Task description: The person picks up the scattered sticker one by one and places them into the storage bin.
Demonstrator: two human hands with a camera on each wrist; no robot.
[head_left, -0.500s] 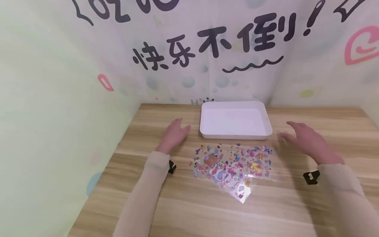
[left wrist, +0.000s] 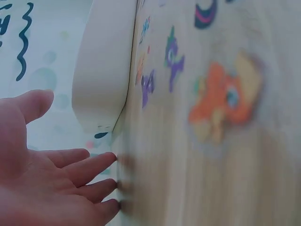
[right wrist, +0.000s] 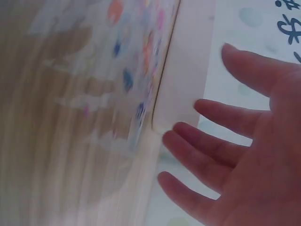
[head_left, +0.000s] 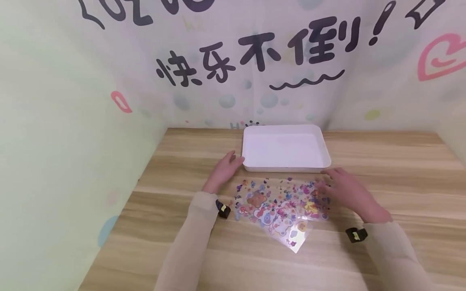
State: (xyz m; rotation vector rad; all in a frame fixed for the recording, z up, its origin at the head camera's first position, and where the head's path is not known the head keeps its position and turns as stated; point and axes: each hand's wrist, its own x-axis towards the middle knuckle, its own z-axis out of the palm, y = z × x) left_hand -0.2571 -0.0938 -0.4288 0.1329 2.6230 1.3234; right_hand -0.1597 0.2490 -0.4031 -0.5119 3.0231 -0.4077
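A shallow white tray stands at the back of the wooden table. In front of it lie clear sticker sheets printed with small colourful cartoon figures, one with a corner pointing toward the person. The left hand is beside the tray's front left corner, its fingers spread and holding nothing; its fingertips reach close to the tabletop in the left wrist view. Over the right end of the sheets hovers the right hand, near the tray's front right corner. Its fingers are loosely extended, with nothing held.
Wood-grain tabletop surrounds the sheets and tray. A white printed cloth with black characters hangs right behind the table, and a pale cloth hangs along the left side. Each wrist wears a black strap device.
Both hands have moved inward: the left hand toward the tray's left corner, the right hand leftward and nearer, over the sheets. The tray and sheets stay put; the head view has shifted slightly.
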